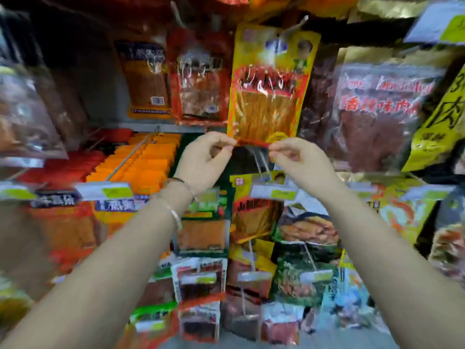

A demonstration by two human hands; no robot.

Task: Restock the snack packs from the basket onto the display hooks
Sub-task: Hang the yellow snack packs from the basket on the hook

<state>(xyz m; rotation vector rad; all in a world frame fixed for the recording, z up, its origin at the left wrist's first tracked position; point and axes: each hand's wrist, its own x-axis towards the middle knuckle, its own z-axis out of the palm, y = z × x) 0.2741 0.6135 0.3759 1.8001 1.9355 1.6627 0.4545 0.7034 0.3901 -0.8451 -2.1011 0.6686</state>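
head cam | worn on head | faces forward at display hooks [261, 159] | close, arm's reach | single view

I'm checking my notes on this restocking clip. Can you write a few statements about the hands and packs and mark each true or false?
1. The left hand and the right hand both pinch the bottom edge of the yellow pack. True.
2. The left wrist is bare. False: it wears bracelets.
3. The yellow pack lies flat in a basket. False: it is upright against the display, above the hands, and no basket is in view.
4. Orange packs fill a row of hooks to the left of the left hand. True.
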